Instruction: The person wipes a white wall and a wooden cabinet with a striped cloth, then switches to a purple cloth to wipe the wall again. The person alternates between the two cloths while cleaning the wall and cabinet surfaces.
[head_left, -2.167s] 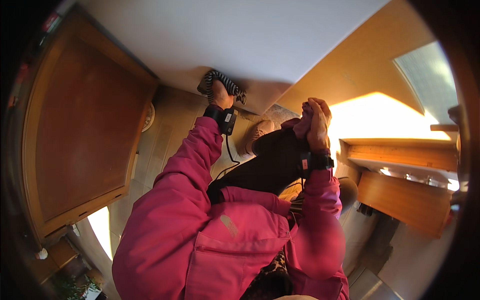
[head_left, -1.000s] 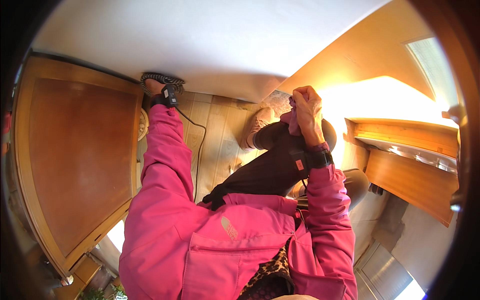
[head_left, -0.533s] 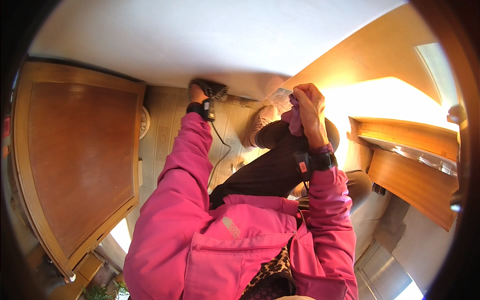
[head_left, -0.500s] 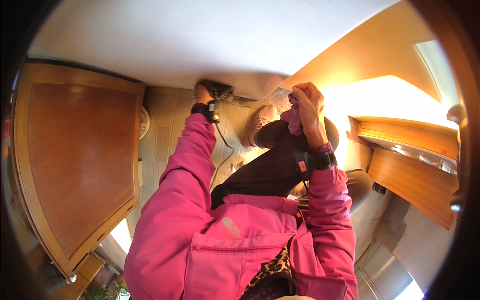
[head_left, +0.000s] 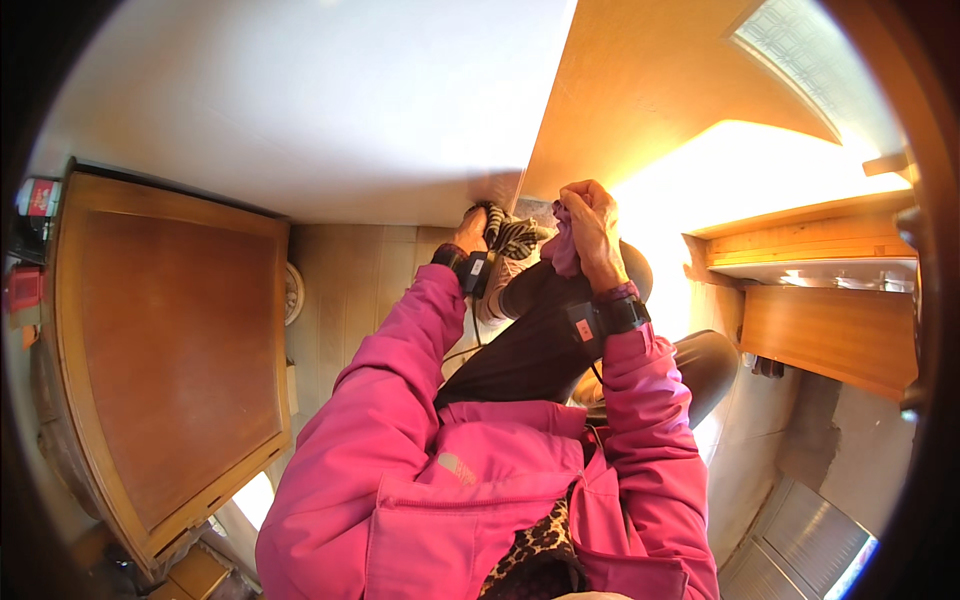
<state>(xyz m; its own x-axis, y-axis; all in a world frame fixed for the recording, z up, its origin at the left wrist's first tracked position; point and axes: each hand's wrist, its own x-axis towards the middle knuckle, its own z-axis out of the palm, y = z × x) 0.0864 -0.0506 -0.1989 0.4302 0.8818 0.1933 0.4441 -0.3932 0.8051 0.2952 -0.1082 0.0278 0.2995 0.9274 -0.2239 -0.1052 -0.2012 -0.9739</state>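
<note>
My left hand [head_left: 471, 231] is low beside the base of the white wall, closed round a bunched black-and-white striped cloth [head_left: 517, 238]. Its fingertips are partly hidden by the folds. To its right, above my bent knee, my right hand [head_left: 596, 228] is closed on a crumpled purple cloth [head_left: 563, 246] that hangs down from the fingers. The two cloths are close together, and I cannot tell whether they touch. Each wrist wears a dark strapped device, with a cable running from the left one [head_left: 478, 272].
A white wall [head_left: 330, 110] meets a wooden door [head_left: 640, 90] just ahead. A brown wooden cabinet [head_left: 180, 350] stands at the left, with a round object [head_left: 293, 293] beside it. Wooden shelving [head_left: 820, 330] is at the right. My dark-trousered leg [head_left: 520, 330] is bent between my arms.
My left hand has moved right along the wall's base with the striped cloth, closer to my right hand. The right hand keeps its purple cloth. The view has turned somewhat.
</note>
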